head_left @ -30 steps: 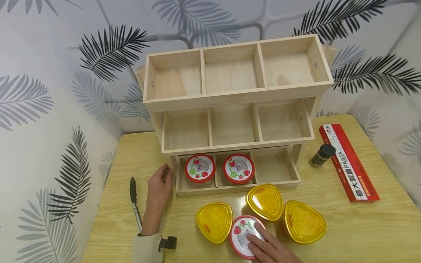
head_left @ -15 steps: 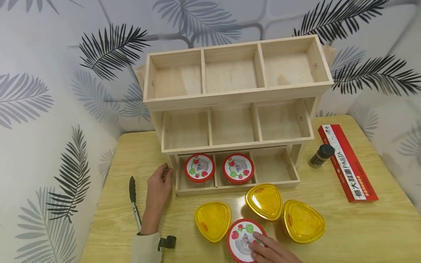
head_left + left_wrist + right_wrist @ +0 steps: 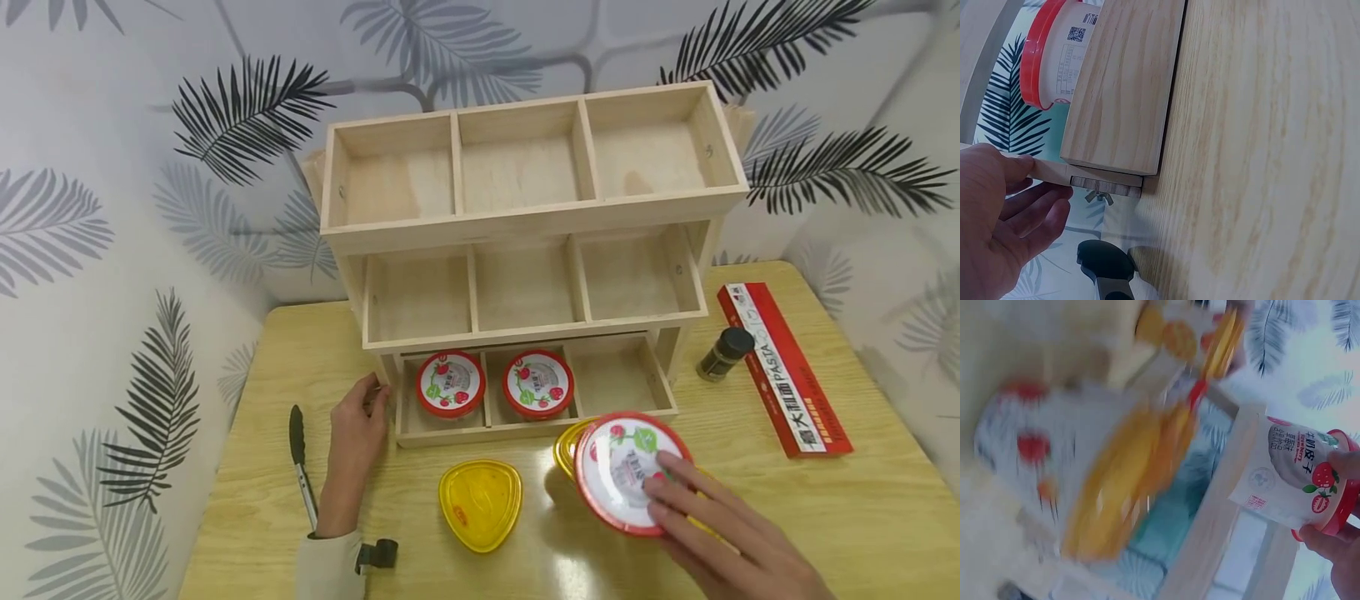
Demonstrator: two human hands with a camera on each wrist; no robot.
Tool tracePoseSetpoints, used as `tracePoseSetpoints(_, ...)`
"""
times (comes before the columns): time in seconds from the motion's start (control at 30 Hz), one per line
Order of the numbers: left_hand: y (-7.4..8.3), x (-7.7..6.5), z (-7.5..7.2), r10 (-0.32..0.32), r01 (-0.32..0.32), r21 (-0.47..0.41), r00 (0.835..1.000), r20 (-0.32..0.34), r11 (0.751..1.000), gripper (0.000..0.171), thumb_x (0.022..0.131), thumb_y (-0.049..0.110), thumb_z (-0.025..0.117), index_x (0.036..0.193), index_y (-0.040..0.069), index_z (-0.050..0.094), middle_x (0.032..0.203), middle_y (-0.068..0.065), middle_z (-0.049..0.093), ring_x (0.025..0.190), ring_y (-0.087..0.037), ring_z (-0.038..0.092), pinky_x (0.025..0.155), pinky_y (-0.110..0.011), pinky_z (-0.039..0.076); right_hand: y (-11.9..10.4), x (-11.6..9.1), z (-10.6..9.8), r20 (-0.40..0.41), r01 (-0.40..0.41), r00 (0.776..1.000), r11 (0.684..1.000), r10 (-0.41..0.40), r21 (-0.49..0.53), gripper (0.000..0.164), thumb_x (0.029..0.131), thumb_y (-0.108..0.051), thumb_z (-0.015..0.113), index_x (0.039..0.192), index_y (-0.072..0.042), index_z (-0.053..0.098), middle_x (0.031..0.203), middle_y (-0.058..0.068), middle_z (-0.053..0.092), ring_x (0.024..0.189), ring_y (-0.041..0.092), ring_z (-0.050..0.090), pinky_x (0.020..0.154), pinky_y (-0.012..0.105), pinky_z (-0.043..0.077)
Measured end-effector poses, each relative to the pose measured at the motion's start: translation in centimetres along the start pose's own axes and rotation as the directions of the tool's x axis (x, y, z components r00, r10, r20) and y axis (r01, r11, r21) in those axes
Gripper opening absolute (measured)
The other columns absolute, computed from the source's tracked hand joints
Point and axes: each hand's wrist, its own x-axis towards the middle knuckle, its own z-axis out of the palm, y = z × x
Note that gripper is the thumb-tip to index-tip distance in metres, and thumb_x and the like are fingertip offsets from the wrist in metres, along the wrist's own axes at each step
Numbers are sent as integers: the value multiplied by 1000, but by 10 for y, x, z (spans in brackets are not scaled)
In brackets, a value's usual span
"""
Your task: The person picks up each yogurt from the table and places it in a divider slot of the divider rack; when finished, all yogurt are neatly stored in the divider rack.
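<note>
Black at its tip with a metal shaft, a utensil (image 3: 302, 458) lies on the table (image 3: 288, 346). Just right of it, the left hand (image 3: 357, 429) pinches the side of the wooden rack (image 3: 540, 223). In the bottom tier, the first cup (image 3: 451, 385) sits in the left compartment and the second cup (image 3: 537, 385) in the middle one. Before them is a yellow tub (image 3: 480, 504). Further right, the back tub (image 3: 566, 448) is mostly hidden by the held cup (image 3: 622, 475), raised, lid showing, fingers and thumb of the right hand (image 3: 738, 533) around its red rim. The hands are well apart. Beyond stand a black-capped jar (image 3: 725, 354) and a red box (image 3: 783, 367), lying flat.
</note>
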Motion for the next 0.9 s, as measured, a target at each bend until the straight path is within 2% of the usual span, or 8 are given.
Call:
tracePoseSetpoints(0.1, 0, 0, 0, -11, 11, -9, 1000, 5, 1000, 30, 99, 8, 62, 126, -7, 61, 112, -22, 70, 99, -34, 70, 81, -43, 60, 24, 13, -11, -53, 26, 998, 998, -29, -65, 37, 104, -27, 55, 106, 6, 73, 110, 22, 71, 128, 28, 57, 110, 24, 39)
tracePoseSetpoints(0.2, 0, 0, 1, -17, 18, -14, 1000, 9, 1000, 30, 100, 8, 63, 126, -6, 61, 113, -22, 70, 101, -33, 70, 82, -43, 60, 51, 12, -17, 10, 21, 1000, 991, -20, -129, 43, 107, -31, 48, 104, 4, 73, 109, 19, 72, 133, 20, 52, 110, 21, 36)
tracePoseSetpoints(0.3, 1, 0, 1, -23, 23, -11, 1000, 6, 1000, 30, 100, 9, 63, 125, -5, 62, 113, -21, 71, 100, -33, 70, 82, -43, 60, 76, 5, -15, 57, 47, 998, 985, -38, -167, 47, 108, -33, 44, 104, 3, 74, 109, 18, 72, 135, 17, 50, 111, 22, 35)
tracePoseSetpoints(0.43, 0, 0, 1, -21, 21, -1, 1000, -2, 1000, 29, 100, 10, 63, 125, -4, 62, 112, -20, 71, 99, -31, 71, 81, -42, 60, 102, -6, -7, 71, 56, 996, 986, -46, -156, 48, 108, -34, 44, 104, 2, 74, 110, 18, 72, 135, 17, 51, 110, 23, 36)
tracePoseSetpoints(0.57, -1, 0, 1, -12, 12, -2, 1000, 6, 1000, 30, 100, 10, 62, 126, -4, 62, 114, -21, 70, 100, -32, 70, 81, -42, 60, 119, -20, 1, 66, 30, 998, 988, -20, -153, 48, 108, -37, 44, 104, 1, 74, 111, 18, 72, 134, 16, 51, 110, 21, 36)
tracePoseSetpoints(0.9, -1, 0, 1, -36, 36, 5, 999, -6, 999, 29, 100, 10, 63, 125, -5, 62, 111, -21, 71, 98, -32, 71, 81, -42, 60, 159, -40, 21, 148, -43, 987, 989, 65, -145, 52, 108, -43, 41, 115, -2, 72, 124, 14, 67, 125, 29, 57, 114, 20, 31)
